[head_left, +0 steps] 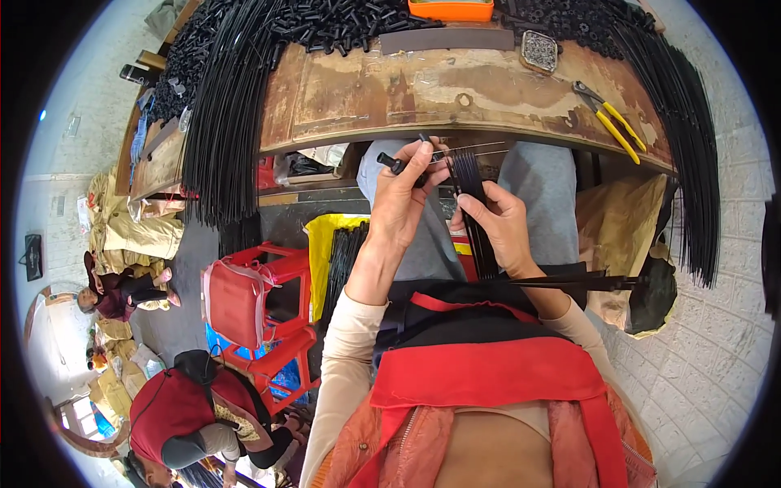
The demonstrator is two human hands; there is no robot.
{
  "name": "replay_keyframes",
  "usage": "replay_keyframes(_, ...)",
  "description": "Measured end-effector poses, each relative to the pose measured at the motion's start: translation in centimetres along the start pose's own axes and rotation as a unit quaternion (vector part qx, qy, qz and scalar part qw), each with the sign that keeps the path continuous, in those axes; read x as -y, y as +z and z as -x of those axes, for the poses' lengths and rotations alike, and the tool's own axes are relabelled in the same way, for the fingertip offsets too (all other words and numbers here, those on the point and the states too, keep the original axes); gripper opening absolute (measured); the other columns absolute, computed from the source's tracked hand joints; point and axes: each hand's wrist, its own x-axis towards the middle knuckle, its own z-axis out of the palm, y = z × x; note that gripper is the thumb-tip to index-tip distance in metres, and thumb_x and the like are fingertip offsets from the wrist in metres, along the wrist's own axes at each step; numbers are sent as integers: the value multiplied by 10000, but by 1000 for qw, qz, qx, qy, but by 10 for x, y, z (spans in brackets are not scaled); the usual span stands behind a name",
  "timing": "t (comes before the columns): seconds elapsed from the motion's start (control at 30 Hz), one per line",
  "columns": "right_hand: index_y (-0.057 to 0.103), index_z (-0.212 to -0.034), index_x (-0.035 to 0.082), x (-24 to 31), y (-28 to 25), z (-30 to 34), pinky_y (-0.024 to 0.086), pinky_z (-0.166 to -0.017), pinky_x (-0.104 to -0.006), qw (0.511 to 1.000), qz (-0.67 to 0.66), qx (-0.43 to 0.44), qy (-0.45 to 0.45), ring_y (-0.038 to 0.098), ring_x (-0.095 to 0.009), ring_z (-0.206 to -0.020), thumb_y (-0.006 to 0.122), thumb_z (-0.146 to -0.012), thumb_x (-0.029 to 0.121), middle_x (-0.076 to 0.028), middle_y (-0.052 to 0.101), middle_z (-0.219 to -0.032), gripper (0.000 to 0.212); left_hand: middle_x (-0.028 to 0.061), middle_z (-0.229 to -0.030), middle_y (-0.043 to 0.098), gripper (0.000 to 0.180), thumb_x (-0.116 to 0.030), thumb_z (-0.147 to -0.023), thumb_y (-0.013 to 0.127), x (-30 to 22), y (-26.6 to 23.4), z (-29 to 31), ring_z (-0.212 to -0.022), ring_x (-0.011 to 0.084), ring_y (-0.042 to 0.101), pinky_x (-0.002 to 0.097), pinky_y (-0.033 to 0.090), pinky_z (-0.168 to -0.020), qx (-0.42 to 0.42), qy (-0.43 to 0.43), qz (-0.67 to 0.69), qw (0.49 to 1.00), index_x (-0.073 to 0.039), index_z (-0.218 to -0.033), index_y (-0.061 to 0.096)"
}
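My left hand [400,191] is closed round short black plastic tube-like pieces [390,163], their flared ends poking out past the fingers. Thin metal wires [488,150] stick out to the right from its fingertips. Beside it, my right hand [503,224] pinches a fan of thin black rods [469,175], which look like umbrella ribs. The rods run down between both hands toward my lap, and their upper ends lie close to the left fingertips. More black rods [578,281] lie across my lap below the right wrist. Fingers hide where the pieces meet.
Ahead is a worn wooden table [350,93] with heaped black plastic parts [342,24], an orange tray [451,10], a box of small metal pieces [538,52] and yellow-handled pliers [610,122]. Long rod bundles [228,122] hang at both sides. Red stools [236,301] and a person [195,415] are left.
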Motion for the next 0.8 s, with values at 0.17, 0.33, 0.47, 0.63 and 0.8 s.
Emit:
replay_keyframes(0.17, 622, -953, -14, 0, 1, 0, 512, -622, -241, 1000, -4, -3, 5, 621, -116, -659, 687, -893, 175, -56, 638, -740, 209, 68, -1020, 672, 222, -178, -907, 667, -6, 1, -1, -913, 163, 656, 270, 553, -821, 3, 7, -3, 1000, -22, -1064, 658)
replay_keyframes(0.33, 608, -936, -2, 2, -1, 0, 518, -649, -250, 1000, -4, 3, 1, 622, -114, -675, 638, -920, 121, -56, 642, -744, 128, 69, -1019, 669, 222, -177, -914, 658, -6, 3, -1, -927, 153, 652, 269, 551, -825, 12, 12, -7, 1000, -24, -1075, 664)
replay_keyframes(0.47, 607, -944, -1, -1, -1, -1, 522, -652, -253, 1000, -3, 4, 2, 626, -116, -676, 637, -923, 131, -55, 642, -743, 137, 69, -1007, 668, 233, -171, -917, 653, -6, 4, 0, -930, 154, 651, 269, 550, -826, 12, 5, -7, 1000, -16, -1091, 662)
replay_keyframes(0.63, 605, -963, -1, -1, -3, -2, 524, -654, -257, 1000, -2, 2, 4, 627, -117, -674, 643, -923, 150, -57, 643, -741, 162, 79, -1049, 650, 367, -135, -933, 625, -5, 9, 1, -936, 172, 650, 282, 556, -841, 26, 52, -27, 998, -34, -1278, 552)
replay_keyframes(0.8, 604, -975, -1, -1, -3, -3, 524, -648, -258, 1000, -1, 3, 0, 624, -119, -662, 646, -923, 162, -57, 640, -737, 177, 84, -1053, 636, 408, -97, -927, 624, -3, 4, -5, -933, 174, 648, 287, 571, -826, 37, 54, -3, 998, -60, -1319, 516)
